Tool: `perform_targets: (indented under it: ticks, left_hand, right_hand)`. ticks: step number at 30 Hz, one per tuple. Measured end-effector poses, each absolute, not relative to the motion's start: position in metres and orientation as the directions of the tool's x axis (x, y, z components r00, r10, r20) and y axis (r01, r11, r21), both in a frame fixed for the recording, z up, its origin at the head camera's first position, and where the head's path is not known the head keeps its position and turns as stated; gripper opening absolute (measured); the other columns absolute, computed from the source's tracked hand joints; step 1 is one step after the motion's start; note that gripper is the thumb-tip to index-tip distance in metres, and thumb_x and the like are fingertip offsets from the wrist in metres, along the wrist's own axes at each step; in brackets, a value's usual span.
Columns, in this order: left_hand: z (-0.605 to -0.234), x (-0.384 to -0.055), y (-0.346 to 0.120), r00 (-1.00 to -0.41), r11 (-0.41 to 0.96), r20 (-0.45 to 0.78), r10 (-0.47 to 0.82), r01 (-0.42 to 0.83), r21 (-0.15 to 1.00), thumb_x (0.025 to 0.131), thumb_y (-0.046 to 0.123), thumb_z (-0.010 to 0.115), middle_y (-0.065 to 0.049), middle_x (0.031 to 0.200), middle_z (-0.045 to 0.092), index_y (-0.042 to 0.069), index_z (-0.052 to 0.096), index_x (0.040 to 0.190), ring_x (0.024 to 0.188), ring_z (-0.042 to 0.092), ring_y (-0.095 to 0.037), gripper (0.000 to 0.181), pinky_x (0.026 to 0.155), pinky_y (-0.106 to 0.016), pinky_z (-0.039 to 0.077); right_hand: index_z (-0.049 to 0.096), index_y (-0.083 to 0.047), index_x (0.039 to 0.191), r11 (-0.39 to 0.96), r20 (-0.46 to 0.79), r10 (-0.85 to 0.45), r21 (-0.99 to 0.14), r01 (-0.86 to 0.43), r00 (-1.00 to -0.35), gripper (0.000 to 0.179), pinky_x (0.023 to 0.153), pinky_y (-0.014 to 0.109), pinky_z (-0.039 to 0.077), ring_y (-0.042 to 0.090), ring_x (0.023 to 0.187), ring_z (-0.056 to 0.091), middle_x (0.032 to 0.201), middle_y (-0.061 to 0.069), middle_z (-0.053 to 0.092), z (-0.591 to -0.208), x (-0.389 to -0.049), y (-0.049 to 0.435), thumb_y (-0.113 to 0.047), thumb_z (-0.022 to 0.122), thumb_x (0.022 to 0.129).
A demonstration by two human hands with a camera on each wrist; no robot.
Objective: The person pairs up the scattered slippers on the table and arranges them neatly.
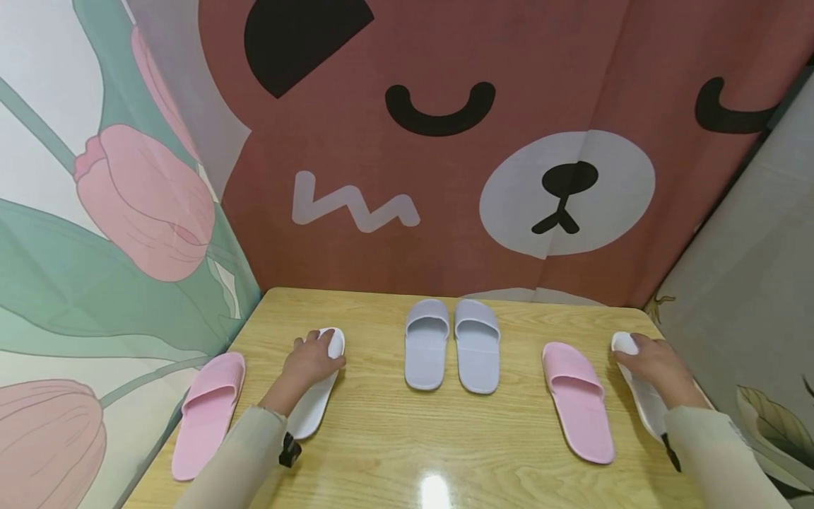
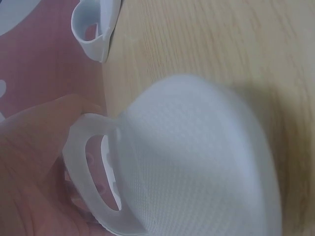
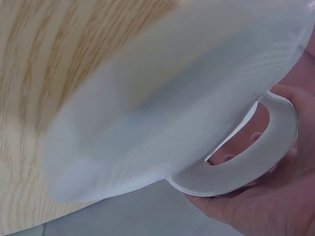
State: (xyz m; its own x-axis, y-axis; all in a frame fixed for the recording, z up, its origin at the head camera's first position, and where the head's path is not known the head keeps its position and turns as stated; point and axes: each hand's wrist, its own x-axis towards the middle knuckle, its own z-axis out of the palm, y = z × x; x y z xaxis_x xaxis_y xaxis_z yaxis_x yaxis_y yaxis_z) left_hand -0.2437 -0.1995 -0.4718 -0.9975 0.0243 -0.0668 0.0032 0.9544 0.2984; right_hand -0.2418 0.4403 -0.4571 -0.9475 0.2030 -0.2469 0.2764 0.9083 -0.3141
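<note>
My left hand [image 1: 311, 362] grips a white slipper [image 1: 310, 413] by its strap, near the left side of the table. In the left wrist view the strap of that white slipper [image 2: 192, 162] is in the palm, and its textured insole faces the camera. Over at the right edge, my right hand [image 1: 658, 364] holds the other white slipper [image 1: 646, 403] the same way. That white slipper [image 3: 162, 123] fills much of the right wrist view, tilted and partly blurred. Whether either sole touches the table cannot be told.
Two pale grey-lilac slippers [image 1: 426, 357] stand side by side at the back middle of the wooden table [image 1: 381, 445]. One pink slipper [image 1: 200, 438] lies at the left edge, another pink slipper [image 1: 584, 420] left of my right hand. Printed curtains [image 1: 356, 261] border the table.
</note>
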Motion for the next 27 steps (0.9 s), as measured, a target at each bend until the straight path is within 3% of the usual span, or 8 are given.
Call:
perform_targets:
  ticks: [27]
  left_hand:
    - [-0.470, -0.253, -0.199, -0.997, 0.954, -0.076, 0.022, -0.002, 0.301, 0.091, 0.042, 0.064, -0.029, 0.154, 0.037, 0.006, 0.041, 0.154, 0.134, 0.037, -0.057, 0.076, 0.094, -0.067, 0.046]
  right_hand:
    - [0.020, 0.009, 0.153, 0.912, -0.225, 0.165, -0.335, 0.235, -0.960, 0.089, 0.096, 0.077, 0.034, 0.070, 0.123, 0.028, 0.141, 0.048, 0.020, -0.449, -0.246, 0.424, -0.053, 0.052, 0.097]
